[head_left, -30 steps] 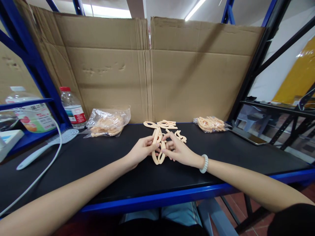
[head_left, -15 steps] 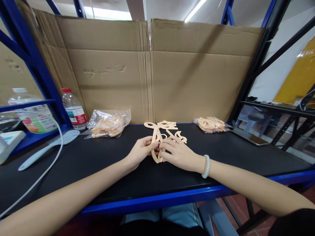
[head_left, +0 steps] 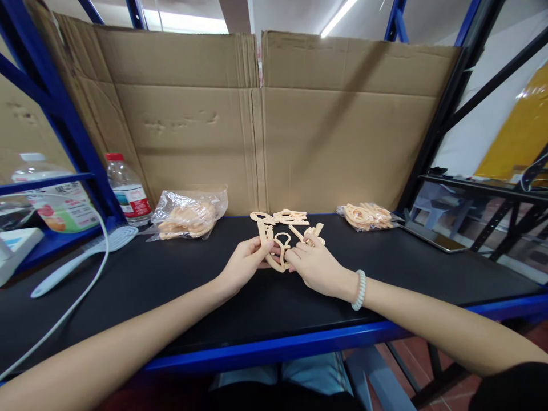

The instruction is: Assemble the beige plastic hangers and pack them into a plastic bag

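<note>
Above the black tabletop, both hands hold a pale beige plastic folding clothes hanger (head_left: 264,233). My left hand (head_left: 246,260) pinches its left arm between thumb and fingers. My right hand (head_left: 314,264) is closed at the lower right, its fingers on the hanger's other side and partly hiding it. The curved hook shows between the hands, and the arms stand apart in a rough V. Just beyond lie more beige hanger pieces (head_left: 291,217), flat on the table. Some loose pieces behind my right hand overlap the held one in view.
A clear bag of beige pieces (head_left: 190,217) lies at the back left, another bag (head_left: 368,217) at the back right. A red-capped bottle (head_left: 128,191), a pale hairbrush (head_left: 85,257) and a white cable (head_left: 81,297) are at left. A cardboard wall (head_left: 197,125) closes the back.
My right hand has shifted slightly right and its fingers have curled. The hanger's arms have spread apart, and its hook shows more clearly. My left hand has stayed almost in place.
</note>
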Tool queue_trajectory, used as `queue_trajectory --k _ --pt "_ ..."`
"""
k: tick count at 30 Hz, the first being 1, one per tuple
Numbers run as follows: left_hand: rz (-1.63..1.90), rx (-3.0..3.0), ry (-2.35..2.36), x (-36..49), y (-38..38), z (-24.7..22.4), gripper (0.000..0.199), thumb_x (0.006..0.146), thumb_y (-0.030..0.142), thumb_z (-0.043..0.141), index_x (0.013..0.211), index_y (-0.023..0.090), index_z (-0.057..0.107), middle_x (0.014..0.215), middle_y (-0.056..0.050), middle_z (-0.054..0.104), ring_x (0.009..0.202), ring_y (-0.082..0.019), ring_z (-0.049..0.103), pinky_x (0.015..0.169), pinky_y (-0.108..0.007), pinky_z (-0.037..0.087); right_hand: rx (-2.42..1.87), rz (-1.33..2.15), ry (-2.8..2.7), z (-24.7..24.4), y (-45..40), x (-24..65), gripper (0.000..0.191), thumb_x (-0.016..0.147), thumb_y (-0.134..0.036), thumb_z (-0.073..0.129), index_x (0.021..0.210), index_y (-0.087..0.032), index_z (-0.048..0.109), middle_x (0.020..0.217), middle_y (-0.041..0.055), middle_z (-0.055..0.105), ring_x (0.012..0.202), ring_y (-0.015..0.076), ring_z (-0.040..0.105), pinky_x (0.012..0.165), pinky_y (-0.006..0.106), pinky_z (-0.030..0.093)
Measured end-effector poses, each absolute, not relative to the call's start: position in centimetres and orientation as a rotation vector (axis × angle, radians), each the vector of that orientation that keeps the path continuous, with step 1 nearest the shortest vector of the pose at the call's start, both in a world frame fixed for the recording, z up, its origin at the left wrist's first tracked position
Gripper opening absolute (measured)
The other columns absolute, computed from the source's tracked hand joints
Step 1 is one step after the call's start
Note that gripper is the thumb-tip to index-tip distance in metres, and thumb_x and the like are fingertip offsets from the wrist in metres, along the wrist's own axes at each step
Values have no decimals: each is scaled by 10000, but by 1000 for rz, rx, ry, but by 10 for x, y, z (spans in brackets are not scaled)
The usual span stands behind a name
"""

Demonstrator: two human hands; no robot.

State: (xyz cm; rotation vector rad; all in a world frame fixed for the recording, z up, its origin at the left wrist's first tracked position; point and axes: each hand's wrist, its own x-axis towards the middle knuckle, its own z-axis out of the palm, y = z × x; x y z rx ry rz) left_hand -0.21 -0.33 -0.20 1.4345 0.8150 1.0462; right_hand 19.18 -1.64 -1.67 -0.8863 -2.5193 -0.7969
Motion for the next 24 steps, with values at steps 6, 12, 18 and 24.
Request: queue_trajectory --k 6,12,18,24 --pt "1036 1318 884 -2 -3 1 293 798 373 649 883 93 627 842 -121 704 711 -212 688 731 -358 544 -832 -771 -2499 -17 -15 192 169 903 -105 401 884 -164 558 750 32 581 755 170 484 855 359 288" --pt "1068 1121 962 -7 4 -1 176 839 271 591 807 101 626 753 -101 703 648 -186 686 659 -298 538 -738 -806 -2438 -12 -16 193 211 928 -121 377 815 -176 547 722 20 572 738 158 485 826 333 296" --pt "1109 1078 962 -13 12 -4 188 877 225 519 790 103 633 755 -112 709 720 -198 696 707 -292 530 -883 -452 -2182 0 2 215 155 913 -146 437 1036 -161 530 916 67 628 808 173 542 872 361 344" --pt "1096 1069 990 -10 8 1 195 885 212 503 779 99 622 743 -112 708 701 -193 696 703 -285 523 -856 -310 -2159 1 28 233 127 885 -129 484 931 -186 588 1028 83 628 1145 232 471 980 439 343"
